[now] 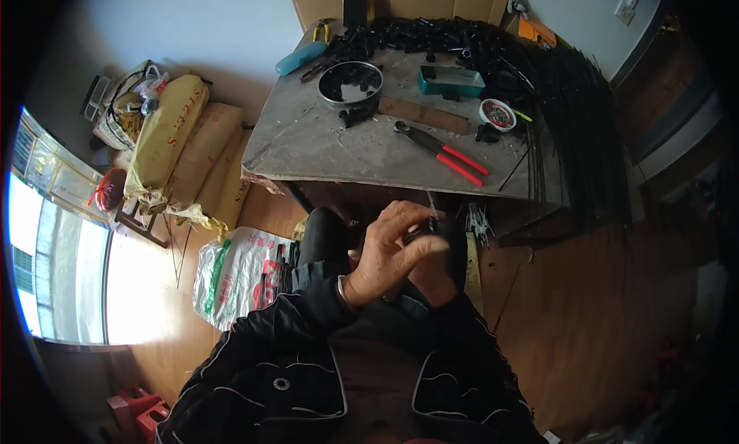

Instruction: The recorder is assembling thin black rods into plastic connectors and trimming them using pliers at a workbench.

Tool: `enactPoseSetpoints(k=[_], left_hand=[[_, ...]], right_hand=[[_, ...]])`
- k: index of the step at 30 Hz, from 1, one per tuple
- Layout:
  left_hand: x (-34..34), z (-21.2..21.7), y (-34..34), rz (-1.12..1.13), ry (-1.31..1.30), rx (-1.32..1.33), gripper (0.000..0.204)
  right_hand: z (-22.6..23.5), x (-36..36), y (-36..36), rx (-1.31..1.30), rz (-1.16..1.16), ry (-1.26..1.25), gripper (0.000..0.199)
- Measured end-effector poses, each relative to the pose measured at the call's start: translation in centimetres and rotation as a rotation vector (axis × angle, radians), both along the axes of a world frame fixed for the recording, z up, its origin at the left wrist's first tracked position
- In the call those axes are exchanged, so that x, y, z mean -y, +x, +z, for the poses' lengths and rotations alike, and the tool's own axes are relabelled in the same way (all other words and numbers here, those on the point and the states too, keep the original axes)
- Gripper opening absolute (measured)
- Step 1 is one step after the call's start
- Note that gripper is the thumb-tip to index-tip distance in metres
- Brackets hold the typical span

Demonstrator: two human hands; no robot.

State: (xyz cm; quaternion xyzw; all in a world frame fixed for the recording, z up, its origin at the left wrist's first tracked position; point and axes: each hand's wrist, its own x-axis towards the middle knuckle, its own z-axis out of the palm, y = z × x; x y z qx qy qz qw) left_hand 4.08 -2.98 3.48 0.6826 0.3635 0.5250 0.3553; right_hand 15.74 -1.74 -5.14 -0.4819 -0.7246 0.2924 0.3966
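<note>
Above my lap, in front of the table's near edge, my left hand (391, 251) is closed, fingers curled and thumb pointing right. A small black part (422, 232) shows between its thumb and fingers; its exact kind cannot be made out. My right hand (433, 281) sits just behind and below the left one. Its fingers are mostly hidden and partly smeared. A thin pale strand or rod (433, 204) stands up near the fingertips. On the table beyond lie red-handled cutters (443, 153), with their jaws toward the left.
The grey table (289, 140) bears a metal bowl of black parts (350, 84), a wooden strip (423, 115), a teal tray (452, 82) and a small bowl of metal bits (497, 114). Long black rods (581, 128) overhang its right side. Filled sacks (165, 147) stand left; a plastic bag (239, 278) lies below.
</note>
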Motion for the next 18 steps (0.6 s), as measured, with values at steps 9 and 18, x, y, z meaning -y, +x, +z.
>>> enactPoseSetpoints(k=[9,18], left_hand=[[-1.7,-0.8,-5.8,-0.101,-0.333,0.180,0.026],[-2.5,-3.2,-5.1,-0.091,-0.343,0.242,0.030]], right_hand=[[0.7,-0.2,-0.7,-0.363,-0.008,-0.147,0.028],[3.7,-0.6,-0.7,-0.640,0.132,-0.337,0.014]])
